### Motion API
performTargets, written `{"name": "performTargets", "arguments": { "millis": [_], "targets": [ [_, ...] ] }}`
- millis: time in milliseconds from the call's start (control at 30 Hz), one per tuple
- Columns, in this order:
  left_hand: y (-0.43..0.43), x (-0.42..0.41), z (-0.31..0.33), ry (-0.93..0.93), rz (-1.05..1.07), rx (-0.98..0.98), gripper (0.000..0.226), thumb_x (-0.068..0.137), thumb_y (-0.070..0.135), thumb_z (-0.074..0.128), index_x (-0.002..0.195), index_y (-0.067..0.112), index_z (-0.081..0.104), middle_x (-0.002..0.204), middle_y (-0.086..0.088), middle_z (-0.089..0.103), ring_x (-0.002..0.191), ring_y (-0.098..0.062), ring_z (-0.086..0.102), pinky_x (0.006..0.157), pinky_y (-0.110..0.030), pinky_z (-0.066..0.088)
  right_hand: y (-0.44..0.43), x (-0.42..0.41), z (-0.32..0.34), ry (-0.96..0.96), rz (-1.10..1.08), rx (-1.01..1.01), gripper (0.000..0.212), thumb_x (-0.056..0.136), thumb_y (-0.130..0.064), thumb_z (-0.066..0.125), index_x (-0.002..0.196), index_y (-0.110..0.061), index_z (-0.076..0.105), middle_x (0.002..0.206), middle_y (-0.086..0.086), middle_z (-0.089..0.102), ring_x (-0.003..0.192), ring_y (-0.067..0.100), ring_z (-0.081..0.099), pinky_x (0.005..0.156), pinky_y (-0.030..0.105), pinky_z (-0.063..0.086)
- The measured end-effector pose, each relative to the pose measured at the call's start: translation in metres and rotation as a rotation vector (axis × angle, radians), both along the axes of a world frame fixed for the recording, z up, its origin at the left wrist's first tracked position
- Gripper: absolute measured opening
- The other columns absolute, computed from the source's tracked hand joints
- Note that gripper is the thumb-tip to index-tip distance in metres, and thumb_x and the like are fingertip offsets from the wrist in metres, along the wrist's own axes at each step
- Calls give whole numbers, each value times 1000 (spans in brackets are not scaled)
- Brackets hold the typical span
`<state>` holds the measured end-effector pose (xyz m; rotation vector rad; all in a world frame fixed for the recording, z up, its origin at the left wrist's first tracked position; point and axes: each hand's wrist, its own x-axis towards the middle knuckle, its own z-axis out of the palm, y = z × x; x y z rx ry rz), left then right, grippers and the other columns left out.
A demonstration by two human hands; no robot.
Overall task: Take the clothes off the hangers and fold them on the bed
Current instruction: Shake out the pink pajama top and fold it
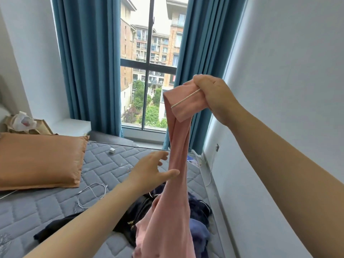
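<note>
A few pale letters are printed on a black garment in the pile, but they are too small to be read. A pink garment of soft, smooth knit is held up over the bed. Its top end is bunched in the curled fingers of the right hand, together with a thin pale cord. From there it hangs as a long, narrow, creased tube, and its lower end lies on the pile. The left hand is held beside its middle, fingers wide and nearly straight, with the thumb tip touching the cloth.

Dark blue clothes are heaped just beside the black garment. The mattress is grey and quilted. An orange satin pillow, a looped white cable and a small white plug lie on it. Blue pleated curtains frame a dark-framed window, partly hidden by the raised garment.
</note>
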<state>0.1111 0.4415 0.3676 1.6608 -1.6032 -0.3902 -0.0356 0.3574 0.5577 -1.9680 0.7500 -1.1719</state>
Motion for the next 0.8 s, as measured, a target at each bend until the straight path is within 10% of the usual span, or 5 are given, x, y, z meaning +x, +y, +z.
{"name": "performTargets", "arguments": {
  "millis": [300, 433, 567, 800],
  "targets": [
    [-13, -15, -2, -1, 4, 45, 63, 78, 51, 69, 132, 29, 46, 116, 15, 58, 87, -2, 61, 75, -24, 51, 11, 1, 43, -83, 65, -84, 36, 102, -26, 43, 105, 1, 67, 81, 8, 63, 74, 17, 63, 75, 29, 54],
    [-28, -23, 8, -13, 86, -46, 15, 90, 32, 59, 91, 17, 61, 85, 7, 65, 70, -12, 60, 70, -36, 50, 11, 3, 57, -112, 104, -120, 35, 102, -25, 44, 105, 1, 67, 76, 3, 63, 70, 14, 64, 73, 28, 55],
    [-34, -23, 22, 103, 88, -172, 24, 92, 21, 56, 72, 8, 59, 67, -5, 63, 65, -25, 61, 68, -48, 51, -7, -3, 59, -56, 20, -171, 30, 102, -27, 43, 98, -4, 63, 87, 8, 62, 81, 20, 64, 87, 41, 54],
    [-36, -18, 86, 426, 86, -340, 17, 91, 15, 60, 79, 5, 66, 72, -13, 67, 70, -29, 66, 72, -47, 57, -48, -33, -2, 291, -22, 226, 39, 100, -40, 46, 128, -13, 52, 125, 2, 59, 116, 19, 58, 94, 37, 50]
  ]
}}
